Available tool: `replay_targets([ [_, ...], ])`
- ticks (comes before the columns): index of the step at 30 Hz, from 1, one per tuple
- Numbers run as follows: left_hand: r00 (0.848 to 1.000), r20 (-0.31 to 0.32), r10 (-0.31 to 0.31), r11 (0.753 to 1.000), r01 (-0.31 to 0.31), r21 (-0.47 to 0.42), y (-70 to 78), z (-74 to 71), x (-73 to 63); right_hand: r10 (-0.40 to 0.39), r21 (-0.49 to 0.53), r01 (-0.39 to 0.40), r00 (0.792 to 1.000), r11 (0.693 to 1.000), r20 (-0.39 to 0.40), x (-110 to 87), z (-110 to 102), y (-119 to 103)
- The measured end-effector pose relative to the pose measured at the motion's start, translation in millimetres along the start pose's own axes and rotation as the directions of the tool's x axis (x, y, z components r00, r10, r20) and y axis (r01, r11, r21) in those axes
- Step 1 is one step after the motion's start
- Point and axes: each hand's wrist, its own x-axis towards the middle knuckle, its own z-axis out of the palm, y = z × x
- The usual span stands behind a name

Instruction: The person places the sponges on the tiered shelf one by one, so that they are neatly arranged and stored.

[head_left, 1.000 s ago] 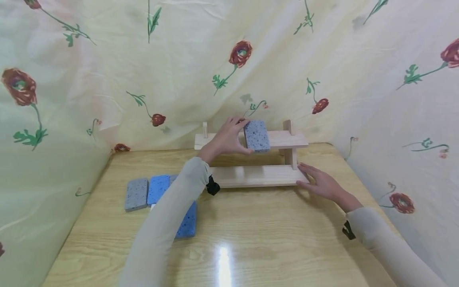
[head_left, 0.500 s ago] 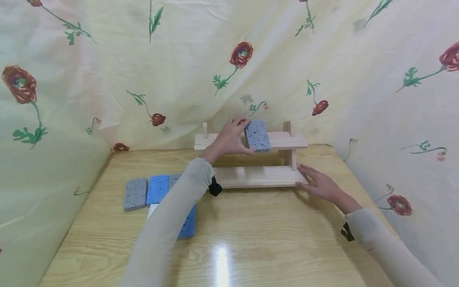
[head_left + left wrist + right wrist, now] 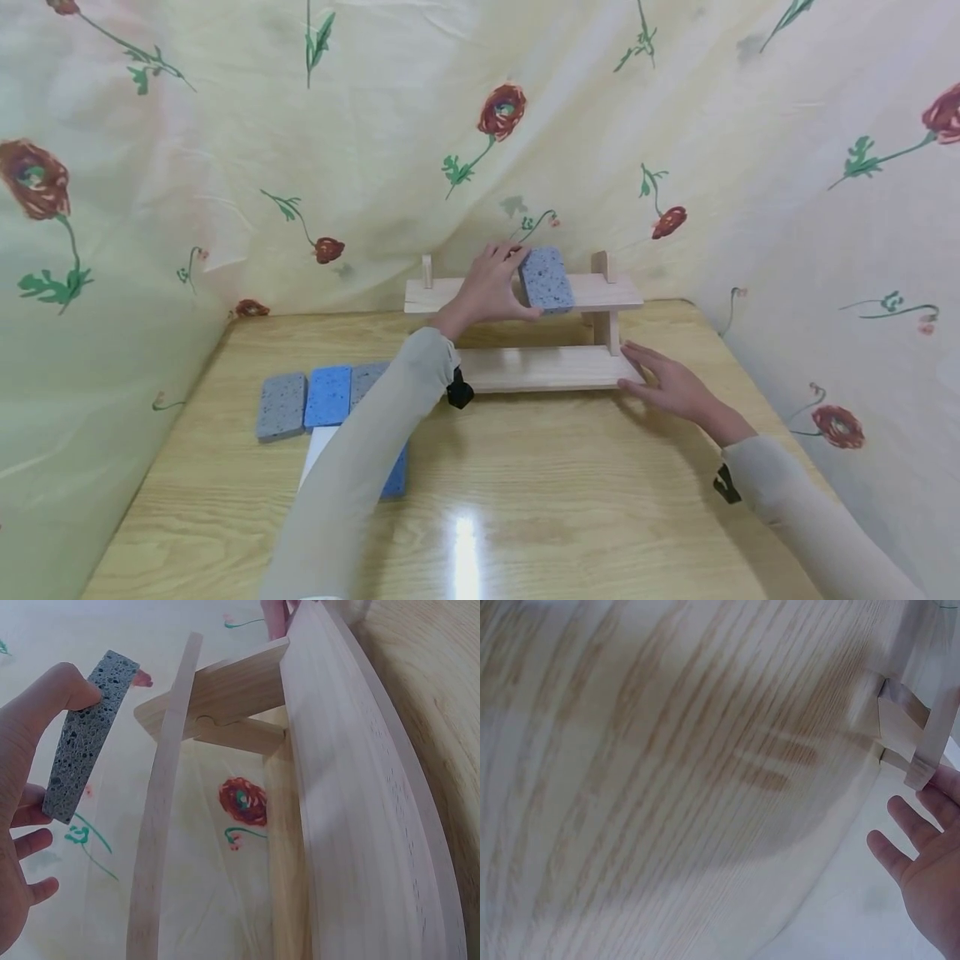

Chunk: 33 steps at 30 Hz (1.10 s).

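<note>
My left hand (image 3: 491,287) pinches a grey speckled sponge (image 3: 548,282) between thumb and fingers. In the head view the sponge overlaps the upper board (image 3: 609,293) of a small two-tier wooden shelf. The left wrist view shows the sponge (image 3: 86,742) edge-on, tilted, with a gap between it and the upper board (image 3: 161,802). At the shelf's right end, my right hand (image 3: 671,387) touches the end of the lower board (image 3: 555,368). Seen from the right wrist, its fingers (image 3: 911,821) are spread and fairly straight; the thumb is mostly out of frame.
Left of the shelf lie a grey sponge (image 3: 281,406), a blue sponge (image 3: 328,396) and a second grey one (image 3: 365,381). My left sleeve partly covers another blue sponge (image 3: 395,477) and a white flat item (image 3: 318,446). A flowered cloth (image 3: 390,125) hangs behind the wooden table (image 3: 540,500).
The left hand has shifted slightly to the right with the grey sponge along the upper board. The right hand stays at the shelf's right end.
</note>
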Motion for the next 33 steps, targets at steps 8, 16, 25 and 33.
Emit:
replay_targets([
  [8, 1.000, 0.017, -0.015, 1.000, 0.014, 0.014, 4.6, 9.9, 7.8, -0.006, 0.004, 0.006, 1.000, 1.000, 0.006, 0.0, 2.7, 4.0],
  [16, 1.000, 0.020, -0.018, 1.000, 0.018, 0.008, 9.4, 16.1, 12.4, 0.000, -0.005, 0.000, 1.000, 1.000, -0.002, 0.3, 3.3, 4.5],
  [25, 1.000, 0.023, -0.016, 0.999, 0.015, 0.032, 11.7, 22.6, 18.7, 0.009, -0.028, -0.009, 1.000, 1.000, 0.011, 1.0, 0.9, 5.7],
  [33, 1.000, 0.026, 0.002, 1.000, -0.002, 0.027, 14.4, 26.7, 22.3, -0.008, -0.060, 0.008, 1.000, 0.998, 0.009, 1.5, -2.6, 1.7],
])
